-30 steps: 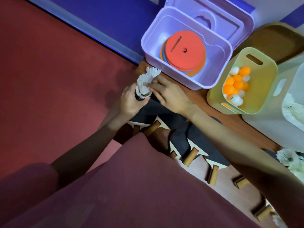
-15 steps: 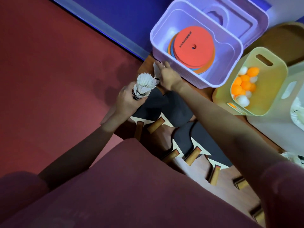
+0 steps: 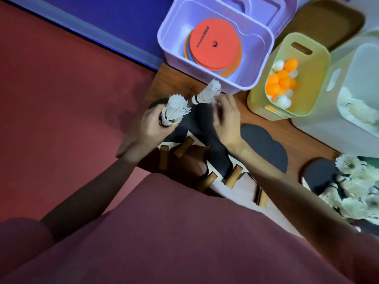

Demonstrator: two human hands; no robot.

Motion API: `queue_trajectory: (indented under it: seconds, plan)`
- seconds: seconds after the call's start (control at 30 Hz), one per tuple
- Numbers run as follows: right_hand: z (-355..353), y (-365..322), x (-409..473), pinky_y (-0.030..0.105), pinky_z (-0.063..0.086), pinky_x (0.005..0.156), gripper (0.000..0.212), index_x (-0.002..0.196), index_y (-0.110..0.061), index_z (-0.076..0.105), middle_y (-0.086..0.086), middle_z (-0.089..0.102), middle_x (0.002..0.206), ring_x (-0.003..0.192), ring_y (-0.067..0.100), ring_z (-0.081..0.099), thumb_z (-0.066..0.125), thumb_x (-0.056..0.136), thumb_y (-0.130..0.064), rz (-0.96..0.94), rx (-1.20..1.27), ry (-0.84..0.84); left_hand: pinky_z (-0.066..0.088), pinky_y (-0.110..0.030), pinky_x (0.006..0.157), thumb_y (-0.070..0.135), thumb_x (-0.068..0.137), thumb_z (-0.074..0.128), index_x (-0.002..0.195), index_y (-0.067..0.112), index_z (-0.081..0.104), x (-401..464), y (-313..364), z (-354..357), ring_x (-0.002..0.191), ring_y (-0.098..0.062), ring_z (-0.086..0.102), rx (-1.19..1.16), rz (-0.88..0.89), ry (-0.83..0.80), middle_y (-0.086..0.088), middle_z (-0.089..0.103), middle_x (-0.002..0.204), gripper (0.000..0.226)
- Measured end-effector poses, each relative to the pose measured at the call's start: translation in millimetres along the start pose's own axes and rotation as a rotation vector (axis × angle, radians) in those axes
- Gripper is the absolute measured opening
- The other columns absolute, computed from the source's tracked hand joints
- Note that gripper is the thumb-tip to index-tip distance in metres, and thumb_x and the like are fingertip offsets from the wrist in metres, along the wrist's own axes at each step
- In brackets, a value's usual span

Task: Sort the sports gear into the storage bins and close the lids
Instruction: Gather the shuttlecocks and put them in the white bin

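My left hand (image 3: 152,128) grips a nested stack of white shuttlecocks (image 3: 175,110), feathers pointing up. My right hand (image 3: 225,117) pinches a single white shuttlecock (image 3: 208,92) by its feathers, its cork turned toward the stack and a short gap between them. Both hands hover over black table tennis paddles (image 3: 202,128) lying on the wooden table. The purple bin (image 3: 258,64) holds flat orange discs (image 3: 214,45). The yellow bin (image 3: 315,78) holds orange and white balls (image 3: 282,83). The white bin (image 3: 348,111) at the right holds shuttlecocks.
A pile of loose shuttlecocks (image 3: 356,185) lies at the right edge. The purple lid (image 3: 266,11) leans behind its bin and a brown lid (image 3: 328,23) lies behind the yellow bin. Red carpet (image 3: 61,99) covers the floor on the left. More paddle handles (image 3: 232,176) point toward me.
My right hand reached to the table beside the purple bin, picked up a single shuttlecock and brought it back toward the stack in my left hand.
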State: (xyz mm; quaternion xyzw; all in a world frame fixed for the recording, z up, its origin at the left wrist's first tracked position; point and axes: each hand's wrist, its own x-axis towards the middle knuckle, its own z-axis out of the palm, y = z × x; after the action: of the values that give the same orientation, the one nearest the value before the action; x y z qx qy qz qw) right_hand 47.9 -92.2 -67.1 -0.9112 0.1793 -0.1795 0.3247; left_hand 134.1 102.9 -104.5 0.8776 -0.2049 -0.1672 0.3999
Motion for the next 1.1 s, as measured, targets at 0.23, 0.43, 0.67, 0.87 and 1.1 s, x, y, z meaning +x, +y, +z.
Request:
queue_trajectory:
  seconds: [0.23,0.43,0.67,0.87,1.1]
  plan:
    - [-58,3,-45,0.029,0.045,0.061,0.012,0.095,0.002,0.060,0.013,0.050,0.090,0.067,0.024,0.054,0.049,0.096,-0.003,-0.004,0.199,0.129,0.054,-0.045,0.075,0.051,0.067,0.067,0.115,0.015,0.062,-1,43,35,0.092,-0.027,0.059,0.074,0.200,-0.119,-0.004,0.067,0.101,0.060]
    - [-105,37,-80,0.023,0.040,0.070,0.014,0.101,0.002,0.061,0.005,0.051,0.090,0.078,0.015,0.051,0.050,0.093,0.001,-0.030,0.117,-0.023,0.052,-0.043,0.080,0.048,0.066,0.069,0.118,0.019,0.062,-13,96,84,0.098,-0.024,0.058,0.077,0.269,-0.224,0.000,0.067,0.107,0.060]
    - [-178,98,-140,0.014,0.044,0.072,0.028,0.121,-0.002,0.058,0.009,0.059,0.103,0.080,0.002,0.052,0.054,0.093,-0.006,0.102,0.108,0.126,0.056,-0.033,0.077,0.028,0.068,0.084,0.113,0.019,0.065,-52,177,162,0.089,-0.004,0.065,-0.135,0.197,-0.367,0.008,0.070,0.100,0.050]
    - [-236,170,-212,0.015,0.041,0.068,0.030,0.120,-0.002,0.055,0.006,0.051,0.109,0.075,0.001,0.049,0.050,0.090,0.000,0.275,0.042,0.369,0.056,-0.041,0.075,0.028,0.067,0.083,0.105,0.013,0.065,-85,226,233,0.087,-0.006,0.066,-0.139,0.234,-0.437,0.006,0.072,0.097,0.045]
    - [-278,266,-274,0.043,0.041,0.081,0.038,0.111,0.001,0.061,0.020,0.057,0.101,0.094,0.039,0.051,0.053,0.075,0.005,0.416,-0.420,0.067,0.057,-0.042,0.081,0.029,0.067,0.084,0.107,0.017,0.066,-127,250,285,0.095,-0.004,0.066,-0.169,0.174,-0.464,0.008,0.071,0.101,0.046]
